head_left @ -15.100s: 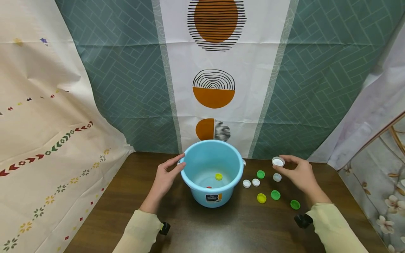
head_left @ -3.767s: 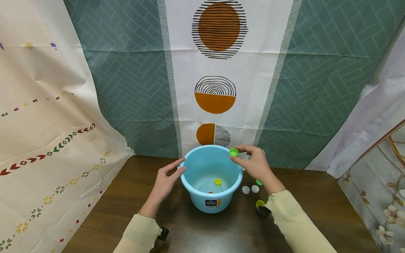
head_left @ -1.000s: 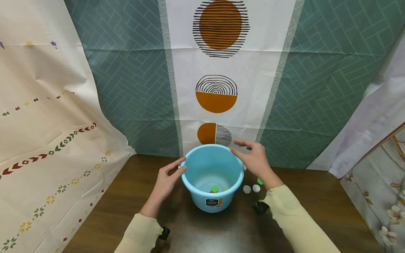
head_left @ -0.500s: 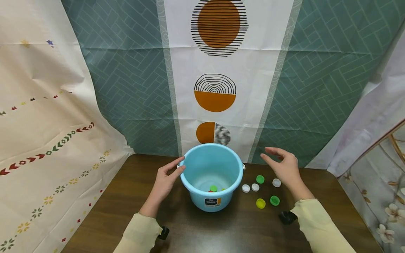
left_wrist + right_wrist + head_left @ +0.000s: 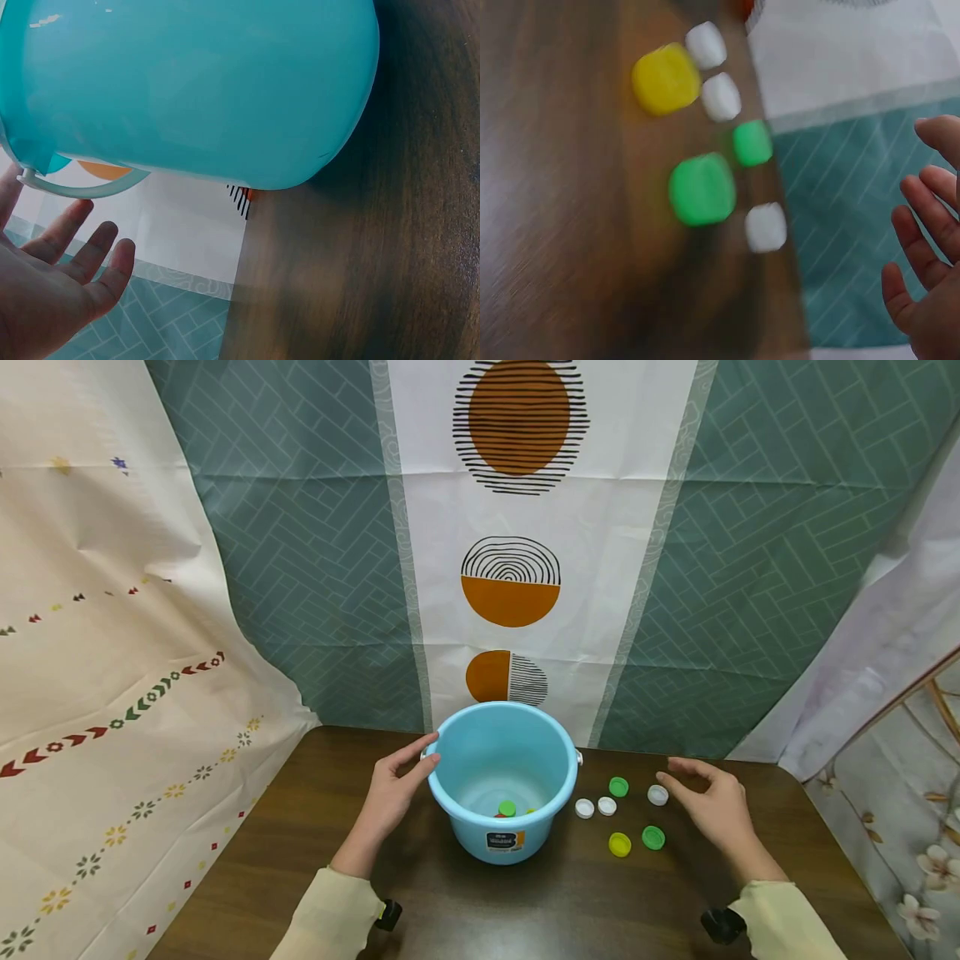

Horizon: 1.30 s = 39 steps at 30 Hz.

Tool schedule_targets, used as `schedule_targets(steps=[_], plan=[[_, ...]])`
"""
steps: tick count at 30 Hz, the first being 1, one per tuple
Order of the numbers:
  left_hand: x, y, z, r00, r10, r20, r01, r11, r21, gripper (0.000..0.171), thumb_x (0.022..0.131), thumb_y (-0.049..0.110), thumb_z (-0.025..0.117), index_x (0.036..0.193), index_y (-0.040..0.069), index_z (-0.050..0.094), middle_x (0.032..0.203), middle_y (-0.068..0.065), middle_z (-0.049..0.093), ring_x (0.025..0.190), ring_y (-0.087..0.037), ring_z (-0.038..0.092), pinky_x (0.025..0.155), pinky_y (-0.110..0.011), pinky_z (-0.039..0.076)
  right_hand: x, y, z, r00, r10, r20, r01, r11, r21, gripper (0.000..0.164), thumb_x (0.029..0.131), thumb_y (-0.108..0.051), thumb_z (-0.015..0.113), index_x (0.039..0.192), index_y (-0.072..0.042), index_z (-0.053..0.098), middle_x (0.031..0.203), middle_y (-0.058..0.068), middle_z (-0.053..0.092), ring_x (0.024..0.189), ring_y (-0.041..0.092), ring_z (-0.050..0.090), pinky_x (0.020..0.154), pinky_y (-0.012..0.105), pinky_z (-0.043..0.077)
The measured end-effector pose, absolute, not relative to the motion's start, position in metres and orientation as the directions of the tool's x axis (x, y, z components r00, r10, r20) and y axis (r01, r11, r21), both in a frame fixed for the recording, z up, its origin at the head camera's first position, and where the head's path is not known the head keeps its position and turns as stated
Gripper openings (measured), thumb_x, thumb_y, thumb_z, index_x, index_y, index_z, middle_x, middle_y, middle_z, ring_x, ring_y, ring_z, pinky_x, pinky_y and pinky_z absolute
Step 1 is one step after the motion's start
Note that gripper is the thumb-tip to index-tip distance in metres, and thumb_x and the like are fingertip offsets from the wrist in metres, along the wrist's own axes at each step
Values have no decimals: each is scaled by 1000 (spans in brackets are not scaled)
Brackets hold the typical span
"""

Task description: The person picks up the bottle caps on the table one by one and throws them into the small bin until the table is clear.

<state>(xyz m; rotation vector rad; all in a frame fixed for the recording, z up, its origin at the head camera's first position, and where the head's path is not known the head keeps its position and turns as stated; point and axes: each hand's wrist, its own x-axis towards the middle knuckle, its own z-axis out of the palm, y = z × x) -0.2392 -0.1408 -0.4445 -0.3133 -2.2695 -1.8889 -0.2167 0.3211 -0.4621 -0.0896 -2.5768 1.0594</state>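
On the table stands a light blue bucket (image 5: pixel 504 847). My left hand (image 5: pixel 393 789) grips its left rim between thumb and fingers; in the left wrist view the other fingers (image 5: pixel 97 251) lie apart from its wall, below the handle (image 5: pixel 90 189). My right hand (image 5: pixel 716 806) holds nothing, thumb and fingers spread above the table, just right of a white bottle cap (image 5: pixel 657 795). A green cap (image 5: pixel 653 837) and a yellow cap (image 5: pixel 619 844) lie nearer me. Inside the bucket a green cap (image 5: pixel 507 808) shows; red and yellow ones are mostly hidden by the rim.
Two white caps (image 5: pixel 584 808) and a smaller-looking green cap (image 5: pixel 618 787) lie right of the bucket. The brown wooden table (image 5: pixel 525 914) ends at a patterned cloth (image 5: pixel 510 510) behind the bucket. The right wrist view is blurred.
A green cap pinched over the bucket 3.8 seconds ago is now inside it. My right hand has moved right and down to the loose caps. The left hand stays at the rim.
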Motion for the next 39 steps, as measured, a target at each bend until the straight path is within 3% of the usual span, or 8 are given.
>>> schedule_targets(steps=[6, 9, 16, 22, 25, 31, 39], plan=[[-234, -141, -434, -965, 61, 254, 261, 172, 950, 39, 88, 33, 65, 125, 24, 61, 130, 4, 58, 124, -15, 50, 91, -24, 48, -206, 337, -483, -944, 168, 283, -64, 750, -659, 46, 81, -48, 67, 117, -19, 65, 110, 2, 69, 96, 1, 54, 73, 17, 45], [-228, -140, -424, -968, 75, 241, 250, 168, 953, 41, 88, 31, 65, 127, 19, 60, 131, 2, 58, 125, -17, 50, 92, -26, 47, -204, 341, -491, -954, 158, 254, -46, 761, -647, 46, 81, -49, 67, 117, -20, 65, 109, 0, 70, 95, 1, 58, 71, 14, 45], [-226, -140, -420, -968, 87, 235, 246, 165, 955, 42, 88, 29, 65, 127, 16, 59, 131, 0, 58, 125, -18, 51, 90, -23, 48, -198, 345, -510, -984, 96, 153, -29, 754, -656, 59, 81, -56, 62, 122, -13, 61, 115, 7, 67, 105, 26, 63, 80, 38, 53], [-235, -142, -437, -963, 70, 258, 267, 172, 948, 39, 87, 34, 65, 125, 25, 61, 129, 4, 59, 123, -15, 52, 92, -29, 49, -196, 344, -522, -991, 73, 108, -14, 764, -645, 61, 80, -58, 63, 121, -13, 62, 113, 6, 68, 100, 22, 64, 76, 28, 51], [-238, -142, -443, -961, 61, 268, 275, 179, 945, 37, 87, 36, 65, 123, 27, 62, 128, 6, 60, 122, -13, 53, 94, -32, 48, -195, 344, -526, -994, 63, 94, -12, 768, -641, 62, 78, -59, 64, 121, -14, 62, 114, 6, 67, 100, 22, 63, 78, 32, 53], [-240, -143, -445, -962, 62, 268, 275, 179, 945, 38, 87, 36, 65, 123, 27, 62, 128, 6, 60, 122, -13, 52, 97, -33, 47, -193, 341, -530, -997, 30, 75, -25, 774, -632, 69, 74, -60, 68, 123, -11, 60, 119, 7, 65, 105, 26, 62, 86, 46, 50], [-231, -141, -428, -968, 91, 235, 248, 179, 952, 41, 88, 31, 65, 126, 18, 61, 130, 0, 59, 125, -18, 50, 100, -40, 44, -195, 336, -533, -995, 27, 93, -31, 821, -570, 71, 64, -61, 75, 116, -14, 65, 115, 7, 64, 101, 23, 58, 82, 42, 48]])
